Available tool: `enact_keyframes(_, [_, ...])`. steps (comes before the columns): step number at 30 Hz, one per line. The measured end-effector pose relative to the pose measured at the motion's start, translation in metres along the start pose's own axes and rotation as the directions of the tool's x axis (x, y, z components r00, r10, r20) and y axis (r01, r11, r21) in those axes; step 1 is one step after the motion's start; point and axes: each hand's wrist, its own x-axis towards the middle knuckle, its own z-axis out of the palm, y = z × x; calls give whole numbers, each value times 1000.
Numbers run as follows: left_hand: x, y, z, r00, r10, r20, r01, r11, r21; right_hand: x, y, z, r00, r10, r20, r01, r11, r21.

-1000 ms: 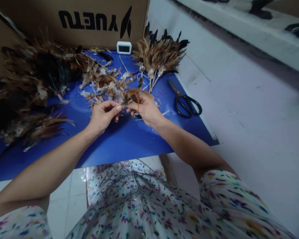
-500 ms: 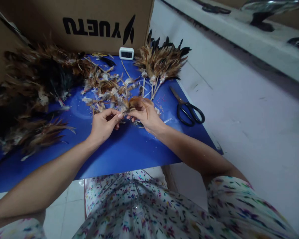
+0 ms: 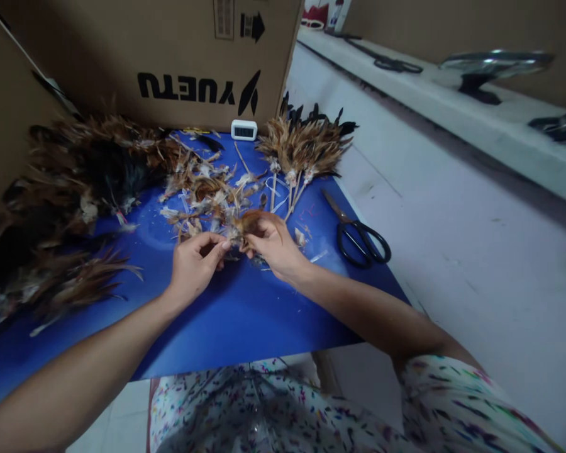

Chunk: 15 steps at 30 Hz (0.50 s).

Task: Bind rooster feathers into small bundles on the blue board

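Observation:
My left hand [image 3: 193,264] and my right hand [image 3: 272,246] meet over the blue board [image 3: 236,314], both pinched on a small bunch of brown feathers [image 3: 246,223] held between them. Just beyond the hands lies a loose heap of short feathers and quills [image 3: 202,189]. Finished feather bundles on thin sticks [image 3: 304,148] fan out at the board's far right. Black scissors [image 3: 361,236] lie flat to the right of my right hand, blades pointing away.
A big pile of dark and brown feathers [image 3: 66,201] covers the board's left side. A cardboard box [image 3: 179,56] stands behind, with a small white digital timer [image 3: 244,129] against it. Pale floor [image 3: 476,239] lies to the right, a ledge with tools beyond.
The view has tilted up, so everything sits lower in the picture. My hands stay together on the feather bunch, fingers shifting slightly.

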Motion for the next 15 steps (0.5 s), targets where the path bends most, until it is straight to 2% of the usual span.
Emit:
enact_keyframes(4, [0, 1, -1, 1000, 21, -6, -21, 999, 37, 1, 2, 2, 998, 56, -26, -55, 998, 15])
enact_keyframes(15, [-4, 0, 0, 997, 78, -21, -74, 989, 126, -1, 18, 1, 998, -7, -58, 3, 998, -70])
